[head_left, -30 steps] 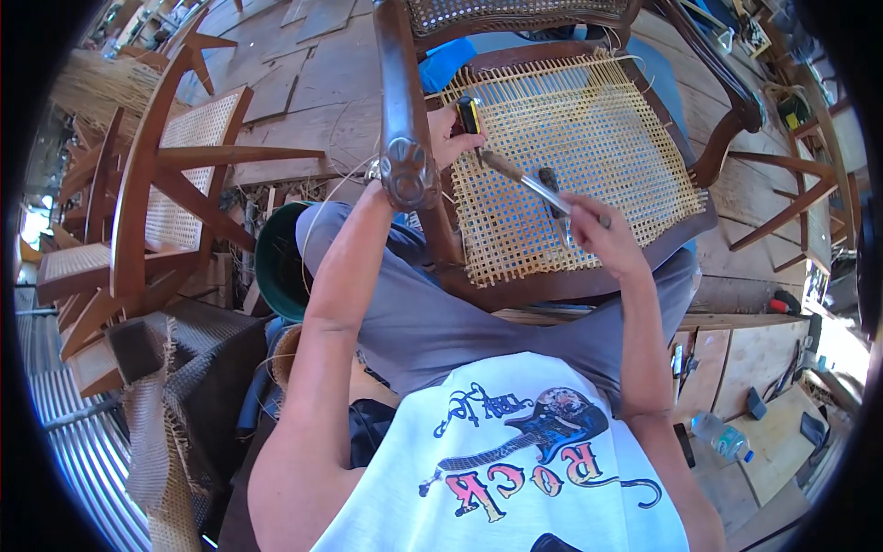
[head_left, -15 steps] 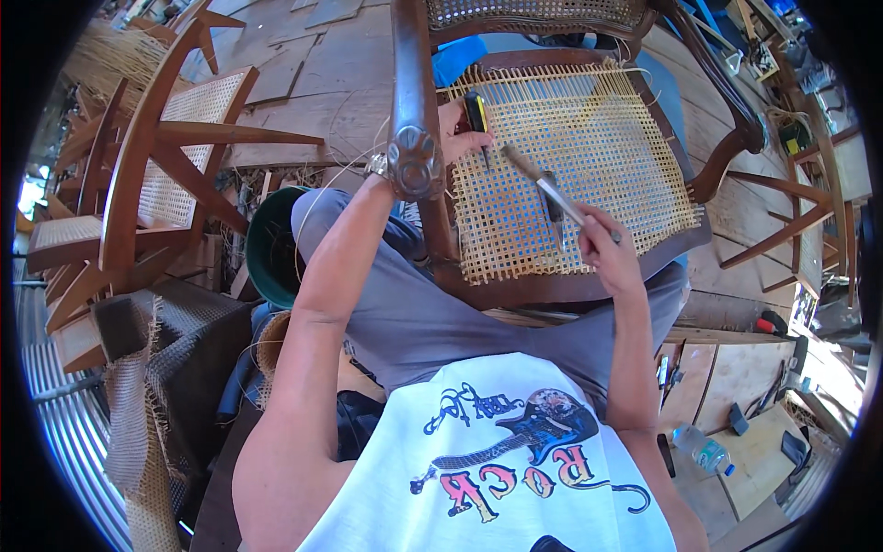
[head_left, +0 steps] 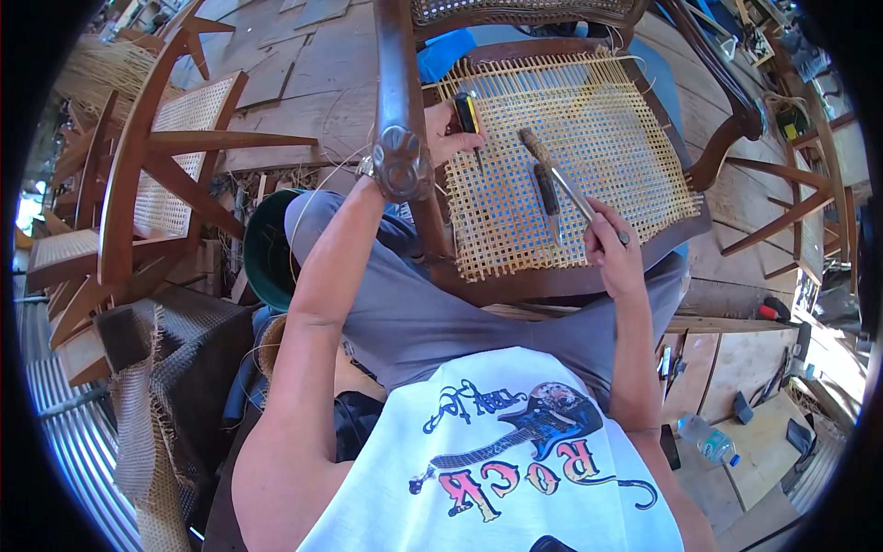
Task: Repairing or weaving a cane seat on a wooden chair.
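My left hand point(head_left: 451, 138), partly behind the carved wooden armrest point(head_left: 402, 158), grips a yellow-and-black-handled pointed tool point(head_left: 466, 114), tip down at the left side of the cane seat point(head_left: 598, 120). My right hand point(head_left: 613, 247) holds a long metal-shafted tool point(head_left: 570, 189), its dull brownish end raised over the seat's middle. A dark-handled knife point(head_left: 547, 198) lies on the cane under that tool. The seat is woven open mesh with loose strand ends along its edges, within a dark wooden chair frame. A blue cloth point(head_left: 444, 53) is at the seat's back left corner.
Wooden chairs point(head_left: 175, 161) lean at left, another point(head_left: 809, 212) stands at right. A green bucket point(head_left: 262, 253) is beside my left knee. Dark mesh rolls point(head_left: 184, 368) lie lower left. A plastic bottle point(head_left: 706, 440) and tools point(head_left: 743, 405) lie on boards at lower right.
My right hand and its tool have moved rightward, away from the yellow-and-black tool, baring more of the knife. My left hand still grips its tool at the seat's left side.
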Tool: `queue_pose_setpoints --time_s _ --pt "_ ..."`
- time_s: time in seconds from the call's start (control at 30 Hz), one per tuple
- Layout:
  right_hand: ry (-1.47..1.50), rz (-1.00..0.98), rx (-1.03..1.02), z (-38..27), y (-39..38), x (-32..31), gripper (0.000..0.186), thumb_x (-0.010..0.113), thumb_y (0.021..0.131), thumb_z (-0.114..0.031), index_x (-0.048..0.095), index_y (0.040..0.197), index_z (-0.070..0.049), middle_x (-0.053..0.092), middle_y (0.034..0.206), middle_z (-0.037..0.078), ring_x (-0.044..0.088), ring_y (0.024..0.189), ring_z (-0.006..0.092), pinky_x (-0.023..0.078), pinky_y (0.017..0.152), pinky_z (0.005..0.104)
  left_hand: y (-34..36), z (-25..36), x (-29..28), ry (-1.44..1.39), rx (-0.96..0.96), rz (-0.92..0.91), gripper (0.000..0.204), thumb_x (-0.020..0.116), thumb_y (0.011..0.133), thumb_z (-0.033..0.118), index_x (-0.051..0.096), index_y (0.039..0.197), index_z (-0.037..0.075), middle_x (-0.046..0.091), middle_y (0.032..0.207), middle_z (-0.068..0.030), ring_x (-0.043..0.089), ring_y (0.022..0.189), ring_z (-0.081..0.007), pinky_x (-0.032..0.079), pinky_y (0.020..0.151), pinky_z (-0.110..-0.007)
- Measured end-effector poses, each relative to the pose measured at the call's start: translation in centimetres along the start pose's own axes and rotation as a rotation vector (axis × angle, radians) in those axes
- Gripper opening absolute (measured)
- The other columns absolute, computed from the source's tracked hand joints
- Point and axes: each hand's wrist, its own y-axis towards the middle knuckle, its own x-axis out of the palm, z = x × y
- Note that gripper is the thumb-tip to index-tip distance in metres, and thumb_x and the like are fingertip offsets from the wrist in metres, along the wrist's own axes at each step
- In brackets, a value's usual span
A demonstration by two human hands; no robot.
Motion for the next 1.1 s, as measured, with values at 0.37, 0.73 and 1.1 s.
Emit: queue_pose_setpoints --time_s 0.37,0.73,1.1 --pt "-0.017 0.052 -0.017 0.2 -1.9 -2.3 0.039 0.050 0.102 -0.016 0.051 0.135 0.004 0.046 0.067 -0.002 0.037 0.054 0.0037 0.029 0.047 0.0182 -0.3 1.2 0.2 -0.128 -0.043 -0.105 0.017 0.068 0.089 0.000 0.059 0.104 0.001 0.066 0.096 -0.0060 0.066 0.091 -0.0141 0.056 0.081 -0.028" --pt "-0.173 -0.048 0.036 2.5 -3.9 -1.4 0.039 0.051 0.101 -0.016 0.051 0.135 0.004 0.047 0.067 -0.001 0.038 0.055 0.0038 0.027 0.047 0.0182 -0.7 -0.3 1.5 -0.032 -0.161 -0.277 0.021 0.068 0.089 -0.001 0.058 0.107 0.001 0.066 0.096 -0.0071 0.068 0.091 -0.0159 0.056 0.079 -0.028" --pt "0.030 0.048 0.006 1.3 -3.5 -3.0 0.039 0.049 0.102 -0.014 0.048 0.137 0.005 0.048 0.069 0.001 0.034 0.052 0.0038 0.027 0.046 0.0182 -1.2 0.5 0.6 -0.173 -0.085 -0.198 0.020 0.065 0.091 0.000 0.056 0.109 0.002 0.067 0.098 -0.0082 0.069 0.092 -0.0170 0.058 0.080 -0.029"
